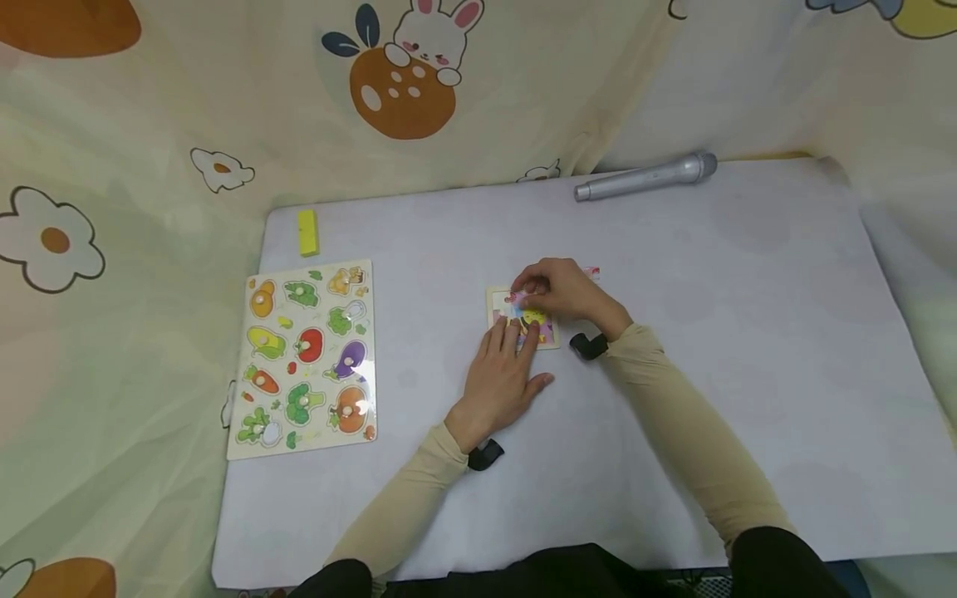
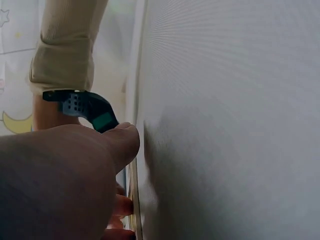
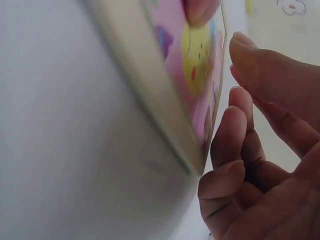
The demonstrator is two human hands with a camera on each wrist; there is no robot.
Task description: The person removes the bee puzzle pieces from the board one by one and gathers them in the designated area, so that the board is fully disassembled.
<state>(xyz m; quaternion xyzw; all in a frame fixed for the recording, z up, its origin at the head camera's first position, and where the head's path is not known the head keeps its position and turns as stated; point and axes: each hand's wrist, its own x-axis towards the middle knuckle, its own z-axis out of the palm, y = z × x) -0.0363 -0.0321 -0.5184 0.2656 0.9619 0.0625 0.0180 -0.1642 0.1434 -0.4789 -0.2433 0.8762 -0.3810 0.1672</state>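
Observation:
A small framed picture puzzle (image 1: 548, 335), pink with a yellow character, lies on the table. My left hand (image 1: 501, 378) lies over its near side, with straight fingers resting on the picture and the thumb spread away. From the right, my right hand (image 1: 564, 289) reaches over the puzzle's far part and covers some of it. In the right wrist view the fingers of my right hand (image 3: 260, 150) are loosely bent beside the puzzle frame (image 3: 165, 125), and nothing shows between thumb and fingers. A small pink piece (image 1: 592, 272) peeks out behind that hand.
To the left lies a vegetable puzzle board (image 1: 287, 365) with knobbed pieces. Beyond it, near the back left corner, is a yellow block (image 1: 307, 232). A silver microphone (image 1: 646, 177) lies along the back edge of the white table (image 1: 748, 357). Patterned curtains hang around.

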